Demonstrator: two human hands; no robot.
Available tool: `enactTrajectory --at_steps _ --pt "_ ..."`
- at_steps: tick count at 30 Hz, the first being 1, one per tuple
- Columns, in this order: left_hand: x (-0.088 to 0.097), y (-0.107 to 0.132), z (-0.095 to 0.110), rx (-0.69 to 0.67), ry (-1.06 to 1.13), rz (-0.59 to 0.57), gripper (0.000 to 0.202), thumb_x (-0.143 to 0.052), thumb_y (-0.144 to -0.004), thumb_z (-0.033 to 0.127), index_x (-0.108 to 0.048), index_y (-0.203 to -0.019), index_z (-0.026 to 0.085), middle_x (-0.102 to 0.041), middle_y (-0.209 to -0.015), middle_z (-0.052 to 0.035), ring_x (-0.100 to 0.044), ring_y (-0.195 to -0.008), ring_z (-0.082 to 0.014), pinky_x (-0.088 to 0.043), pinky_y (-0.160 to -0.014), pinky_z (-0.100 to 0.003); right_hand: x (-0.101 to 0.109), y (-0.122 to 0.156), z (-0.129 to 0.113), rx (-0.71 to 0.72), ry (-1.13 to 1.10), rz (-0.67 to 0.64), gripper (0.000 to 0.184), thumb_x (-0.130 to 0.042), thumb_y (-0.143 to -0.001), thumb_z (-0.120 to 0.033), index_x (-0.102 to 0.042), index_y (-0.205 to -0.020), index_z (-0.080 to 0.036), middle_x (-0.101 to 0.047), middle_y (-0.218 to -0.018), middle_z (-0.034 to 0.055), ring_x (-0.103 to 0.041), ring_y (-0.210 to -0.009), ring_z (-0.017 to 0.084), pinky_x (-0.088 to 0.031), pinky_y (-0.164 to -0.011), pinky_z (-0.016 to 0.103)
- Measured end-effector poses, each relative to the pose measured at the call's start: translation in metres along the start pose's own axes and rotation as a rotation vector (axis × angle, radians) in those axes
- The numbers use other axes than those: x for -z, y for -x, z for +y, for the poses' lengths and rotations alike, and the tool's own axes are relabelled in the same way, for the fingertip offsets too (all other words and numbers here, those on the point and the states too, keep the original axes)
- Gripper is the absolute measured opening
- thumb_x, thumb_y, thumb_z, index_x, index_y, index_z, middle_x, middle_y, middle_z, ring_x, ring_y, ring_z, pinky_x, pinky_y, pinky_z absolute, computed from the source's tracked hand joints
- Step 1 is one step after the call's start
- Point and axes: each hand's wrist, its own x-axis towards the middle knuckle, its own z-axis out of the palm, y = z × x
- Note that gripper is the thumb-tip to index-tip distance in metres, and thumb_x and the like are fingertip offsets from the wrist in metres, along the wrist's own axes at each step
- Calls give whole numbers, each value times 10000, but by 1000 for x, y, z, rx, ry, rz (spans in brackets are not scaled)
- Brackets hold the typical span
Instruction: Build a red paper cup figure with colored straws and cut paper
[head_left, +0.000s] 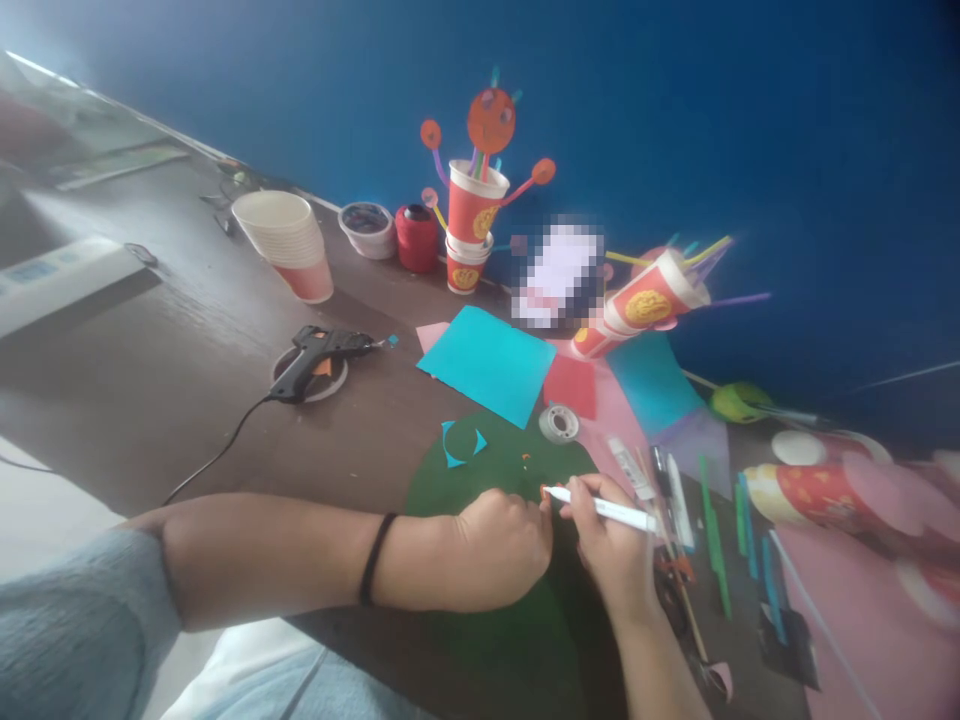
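Observation:
My right hand grips a white marker like a pen, its tip pointing left. Beside that tip, my left hand is closed in a pinch. A speck of orange shows by its fingertips, but what the fingers hold is too small and hidden to name. Both hands are over a round green mat. On the mat, beyond my left hand, lies a blue paper scrap with a round hole cut from it. A white tape roll is at the mat's far edge.
A black glue gun rests on a ring at left, its cord trailing forward. Stacked paper cups and cup figures stand at the back. Blue paper lies mid-table; pens, straws and pink sheets crowd the right.

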Motion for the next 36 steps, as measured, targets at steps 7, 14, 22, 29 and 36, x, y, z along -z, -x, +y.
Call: enactTrajectory --at_steps 7,14,22,29,36 --pt "0 1 -1 5 -1 27 265 -495 -767 132 -614 -975 20 -620 -688 -101 -572 -533 -190 -326 -391 -302 2 1 1 10 30 15 257 -486 -873 -359 -569 -702 -186 -626 -556 6 -600 -518 131 -448 -504 196" --pt "-2 0 -1 -4 -1 31 266 -491 -764 122 -612 -975 16 -617 -683 -107 -569 -538 -191 -315 -388 -298 -2 0 4 15 10 24 250 -492 -872 -360 -575 -708 -190 -636 -586 6 -606 -559 138 -455 -546 213" --pt "0 -1 -1 -11 -16 3 372 -475 -778 121 -554 -1106 -35 -635 -708 -133 -586 -561 -196 -330 -407 -299 -4 0 9 -10 23 37 261 -503 -868 -384 -581 -706 -194 -639 -591 4 -592 -549 139 -445 -547 231" --pt "-1 0 -1 -6 -11 36 328 -475 -778 123 -589 -1056 -9 -626 -692 -127 -584 -562 -199 -320 -399 -297 -2 0 8 2 1 15 249 -496 -873 -363 -569 -704 -196 -633 -564 -3 -608 -531 136 -450 -527 213" --pt "0 -1 -1 4 12 5 376 -478 -772 112 -561 -1113 -24 -636 -707 -123 -593 -561 -197 -337 -402 -303 -3 0 6 -8 9 24 248 -501 -869 -363 -581 -708 -192 -638 -569 1 -617 -554 139 -460 -547 214"
